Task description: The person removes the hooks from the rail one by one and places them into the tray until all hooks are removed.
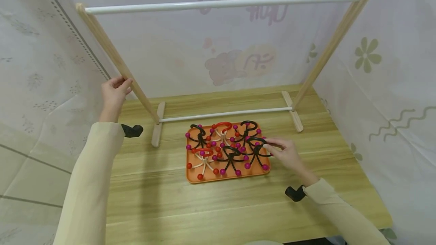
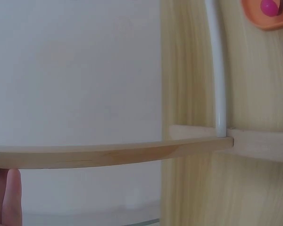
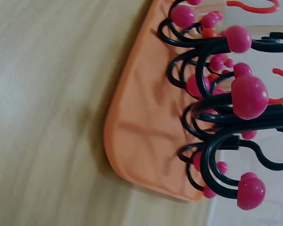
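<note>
On the orange tray [image 1: 190, 175], the right hand [image 1: 286, 154] pinches a black hook hanger [image 1: 256, 147], seemingly light, stiff, tangle-prone, best lifted by its hook, while the left hand [image 1: 114, 93] holds the rack post [image 1: 116, 58].

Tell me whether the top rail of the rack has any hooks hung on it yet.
Bare. The white top rail carries nothing; every multi-arm hook lies in the orange tray on the table.
</note>
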Demonstrator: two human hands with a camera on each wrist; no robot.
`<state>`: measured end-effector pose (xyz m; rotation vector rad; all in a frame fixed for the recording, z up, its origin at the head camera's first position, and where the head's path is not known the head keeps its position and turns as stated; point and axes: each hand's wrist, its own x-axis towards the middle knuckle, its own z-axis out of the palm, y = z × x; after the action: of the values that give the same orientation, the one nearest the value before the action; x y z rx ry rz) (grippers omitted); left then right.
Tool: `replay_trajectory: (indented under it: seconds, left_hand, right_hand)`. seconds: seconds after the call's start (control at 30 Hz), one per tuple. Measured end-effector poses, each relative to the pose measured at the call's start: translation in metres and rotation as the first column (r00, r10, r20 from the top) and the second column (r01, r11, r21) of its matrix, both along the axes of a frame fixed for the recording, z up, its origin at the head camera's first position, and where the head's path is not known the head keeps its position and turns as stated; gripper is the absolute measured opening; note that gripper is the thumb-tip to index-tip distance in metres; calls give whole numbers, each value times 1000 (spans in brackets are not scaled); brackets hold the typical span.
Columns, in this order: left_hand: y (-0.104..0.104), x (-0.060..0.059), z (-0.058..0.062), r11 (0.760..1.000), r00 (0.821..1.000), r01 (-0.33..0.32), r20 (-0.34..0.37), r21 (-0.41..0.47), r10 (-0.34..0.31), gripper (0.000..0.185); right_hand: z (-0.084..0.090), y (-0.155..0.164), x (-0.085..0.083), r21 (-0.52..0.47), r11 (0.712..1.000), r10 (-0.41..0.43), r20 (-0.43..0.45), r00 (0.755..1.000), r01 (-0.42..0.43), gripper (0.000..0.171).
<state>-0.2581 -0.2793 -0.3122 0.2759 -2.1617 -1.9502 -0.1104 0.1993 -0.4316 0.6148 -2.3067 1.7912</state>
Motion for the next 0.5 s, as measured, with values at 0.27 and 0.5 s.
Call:
replay_trajectory:
  seconds: [0.27, 0.5]
  left_hand:
    - [0, 1, 1, 1000, 1000, -4, -4, 13, 4, 48]
    - [0, -1, -1, 1000, 1000, -5, 1, 16, 5, 49]
  right_hand:
    - [-20, -9, -1, -49, 999, -22, 24, 999, 23, 17]
    - [-32, -13, 2, -92, 995, -40, 18, 999, 41, 17]
